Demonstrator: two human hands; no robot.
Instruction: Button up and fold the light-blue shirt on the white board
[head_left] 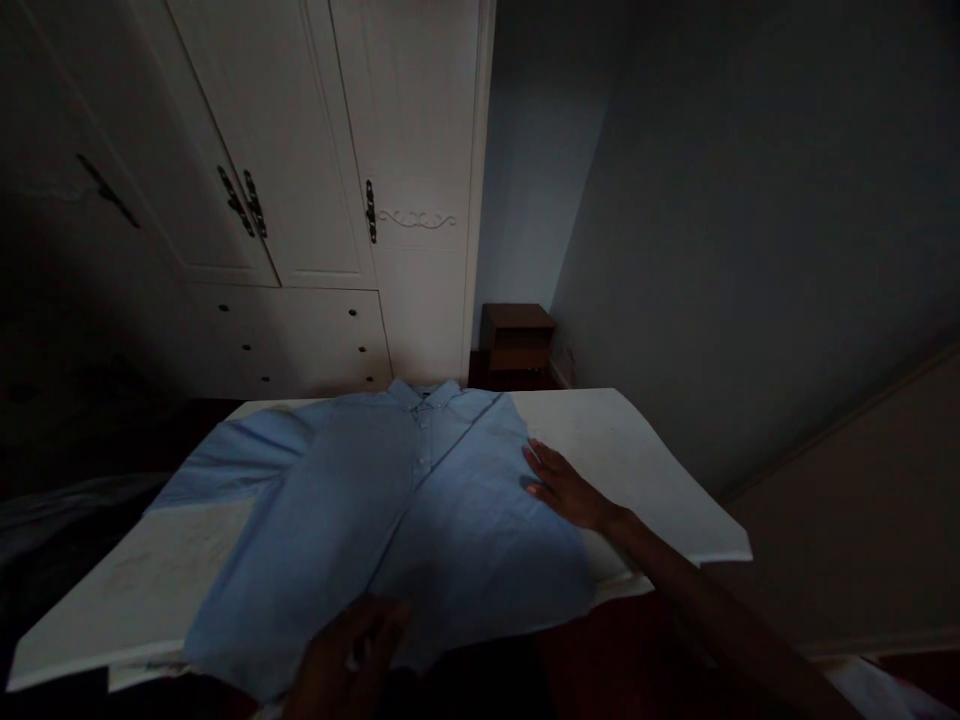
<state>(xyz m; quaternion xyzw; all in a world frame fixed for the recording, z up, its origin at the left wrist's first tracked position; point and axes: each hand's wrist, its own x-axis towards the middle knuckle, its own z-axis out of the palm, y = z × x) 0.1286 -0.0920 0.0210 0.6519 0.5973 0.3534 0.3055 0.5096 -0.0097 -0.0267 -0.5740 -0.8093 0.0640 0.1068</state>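
On the shirt (457,520), right fingers (547,457) lie spread, empty; dim left fingers' (388,618) hold unclear.

Light dim; left edge nearly black. White wardrobe (420,120) stands at left and centre: 4 dark handles (370,212) visible, drawers (315,335) below showing 6 knobs (352,312). Right: plain grey wall (750,200). Small brown nightstand (520,352) sits in the recess (532,190) between wardrobe and wall. Floor (600,660) reads dark red.
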